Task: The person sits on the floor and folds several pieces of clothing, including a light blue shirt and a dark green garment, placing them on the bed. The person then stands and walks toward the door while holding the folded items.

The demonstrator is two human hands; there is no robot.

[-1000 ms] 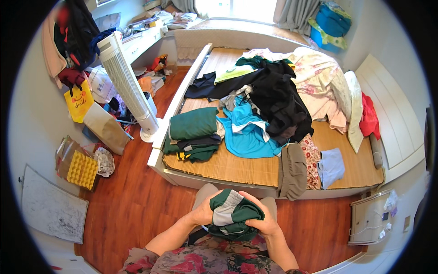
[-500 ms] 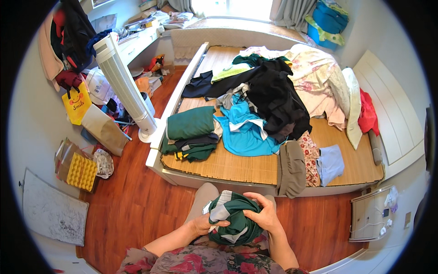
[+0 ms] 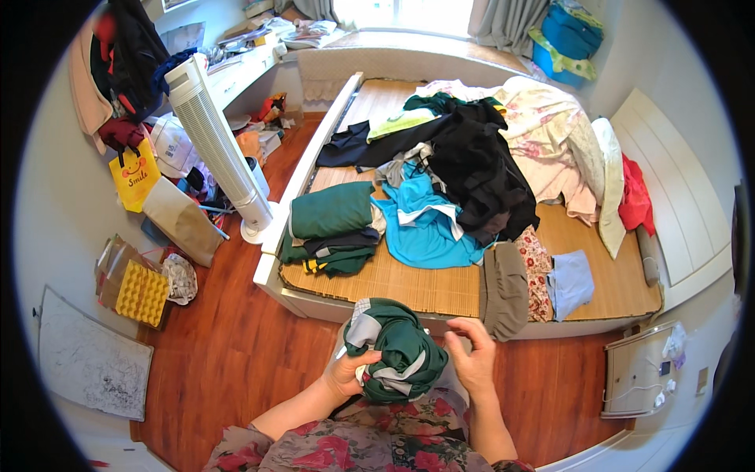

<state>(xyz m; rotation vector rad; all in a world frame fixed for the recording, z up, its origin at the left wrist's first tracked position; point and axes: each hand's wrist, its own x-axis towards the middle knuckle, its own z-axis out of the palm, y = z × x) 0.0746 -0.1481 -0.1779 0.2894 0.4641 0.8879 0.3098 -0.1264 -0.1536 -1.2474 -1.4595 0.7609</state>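
Observation:
A rolled-up bundle of dark green clothing with grey and white patches is held above my lap, close to the bed's front edge. My left hand grips it from its left side, the thumb lying over the cloth. My right hand is raised just right of the bundle, apart from it. Its fingers are bent but not closed, and nothing shows in them. On the bed ahead sits a stack of folded clothes, green on top. Beside the stack lies a crumpled blue garment.
A pile of black clothes and a flowered quilt cover the far part of the bed. Brown folded cloth hangs over the front edge. A white tower fan stands left of the bed, near paper bags.
My right hand has come off the green bundle and moved a little right. The bundle has risen slightly and looks more tightly rolled, with my left hand still on it.

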